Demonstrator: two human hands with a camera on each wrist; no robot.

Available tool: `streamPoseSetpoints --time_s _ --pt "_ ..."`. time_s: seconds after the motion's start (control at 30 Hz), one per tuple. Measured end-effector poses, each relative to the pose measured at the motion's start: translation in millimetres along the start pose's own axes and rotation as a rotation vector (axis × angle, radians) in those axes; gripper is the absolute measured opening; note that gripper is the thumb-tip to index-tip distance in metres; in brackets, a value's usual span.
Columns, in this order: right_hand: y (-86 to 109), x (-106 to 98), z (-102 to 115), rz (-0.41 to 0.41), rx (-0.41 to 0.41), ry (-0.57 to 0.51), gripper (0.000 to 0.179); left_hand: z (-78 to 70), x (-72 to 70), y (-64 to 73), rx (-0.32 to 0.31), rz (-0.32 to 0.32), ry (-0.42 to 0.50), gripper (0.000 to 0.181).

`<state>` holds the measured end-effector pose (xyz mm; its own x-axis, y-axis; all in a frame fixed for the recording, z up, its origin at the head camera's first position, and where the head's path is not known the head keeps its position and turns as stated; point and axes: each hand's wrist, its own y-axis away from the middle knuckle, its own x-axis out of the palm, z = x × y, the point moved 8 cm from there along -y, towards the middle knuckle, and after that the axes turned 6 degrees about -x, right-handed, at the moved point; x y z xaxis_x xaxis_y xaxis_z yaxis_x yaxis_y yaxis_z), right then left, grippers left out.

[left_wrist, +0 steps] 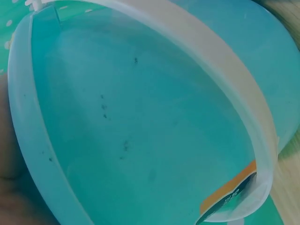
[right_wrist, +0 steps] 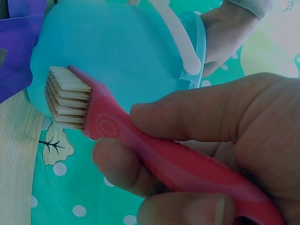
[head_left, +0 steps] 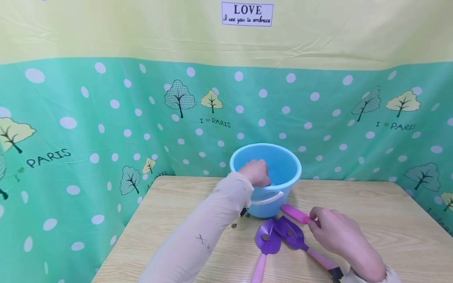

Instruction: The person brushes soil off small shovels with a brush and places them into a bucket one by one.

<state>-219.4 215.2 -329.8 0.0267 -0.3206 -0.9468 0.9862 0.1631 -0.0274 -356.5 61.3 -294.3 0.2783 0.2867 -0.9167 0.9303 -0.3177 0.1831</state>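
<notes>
My left hand (head_left: 255, 172) reaches over the near rim into a light blue bucket (head_left: 270, 206); the wall hides its fingertips, and I cannot tell whether they hold anything. The left wrist view shows the bucket's outer wall (left_wrist: 140, 103) with a few dark specks, and the hand (left_wrist: 14, 187) beyond the rim. To the right of the bucket, my right hand (head_left: 336, 230) grips a pink brush (head_left: 295, 213) by its handle. Thumb and fingers wrap the brush (right_wrist: 154, 147) in the right wrist view, its pale bristles (right_wrist: 68, 98) turned toward the bucket wall.
Two purple garden trowels with pink handles, a left trowel (head_left: 267, 237) and a right trowel (head_left: 291, 232), lie before the bucket on the wooden table (head_left: 170, 212). Small brown crumbs (head_left: 234, 225) lie beside them. The bucket's white handle (head_left: 267, 199) hangs down in front. Behind hangs a green patterned curtain (head_left: 198, 145).
</notes>
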Motion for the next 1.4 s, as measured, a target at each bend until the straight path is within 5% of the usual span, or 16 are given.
streamPoseSetpoints --time_s 0.4,0.57,0.8,1.27,1.4 --pt "0.3 0 -2 -0.004 0.002 -0.017 0.017 -8.9 -13.5 13.3 0.117 -0.090 0.050 0.034" --pt "1.7 0 -1 -0.012 -0.001 -0.024 0.018 -10.9 -23.0 29.0 0.194 -0.160 0.062 0.030" --pt "1.8 -2 0 -0.023 -0.008 -0.028 0.018 -9.7 -31.6 50.3 0.211 -0.240 0.022 0.012" --pt "2.7 -3 -4 -0.012 0.000 -0.022 0.018 -8.1 -37.5 97.4 0.344 -0.482 0.015 0.013" --pt "3.5 -4 -5 -0.015 0.001 -0.023 0.018 -5.2 -32.2 109.4 0.348 -0.508 0.014 0.015"
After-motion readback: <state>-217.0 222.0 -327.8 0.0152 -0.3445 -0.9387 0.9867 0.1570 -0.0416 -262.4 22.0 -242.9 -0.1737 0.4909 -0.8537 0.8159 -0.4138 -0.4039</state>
